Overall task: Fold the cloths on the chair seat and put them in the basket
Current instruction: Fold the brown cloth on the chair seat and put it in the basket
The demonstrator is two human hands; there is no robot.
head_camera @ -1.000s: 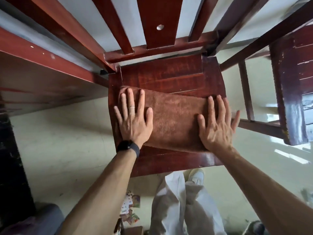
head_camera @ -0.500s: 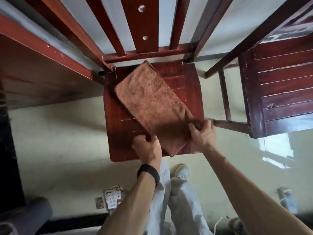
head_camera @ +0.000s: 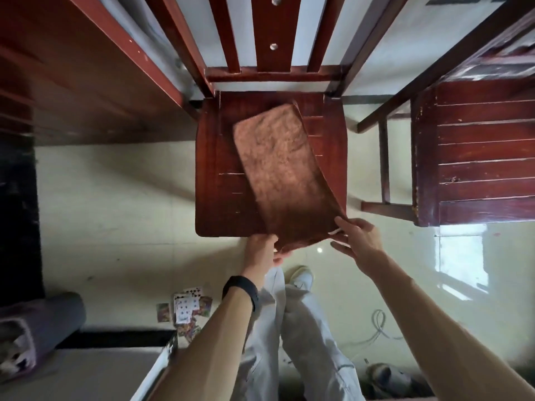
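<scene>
A brown folded cloth (head_camera: 283, 172) lies lengthwise on the dark red wooden chair seat (head_camera: 220, 183), its near end lifted past the seat's front edge. My left hand (head_camera: 260, 251) pinches the cloth's near left corner. The near right corner is held by my right hand (head_camera: 357, 240), thumb on top. The cloth's far end still rests on the seat near the backrest. No basket is in view.
A second red wooden chair (head_camera: 474, 157) stands close on the right. A wooden bed frame or table (head_camera: 86, 82) fills the upper left. Playing cards (head_camera: 186, 308) lie on the pale floor, with a grey roll (head_camera: 37, 328) lower left and a cable (head_camera: 376, 328) lower right.
The cloth was pressed flat crosswise under both palms, then turned lengthwise. Both hands now grip its near corners and have drawn that end toward me, off the front edge.
</scene>
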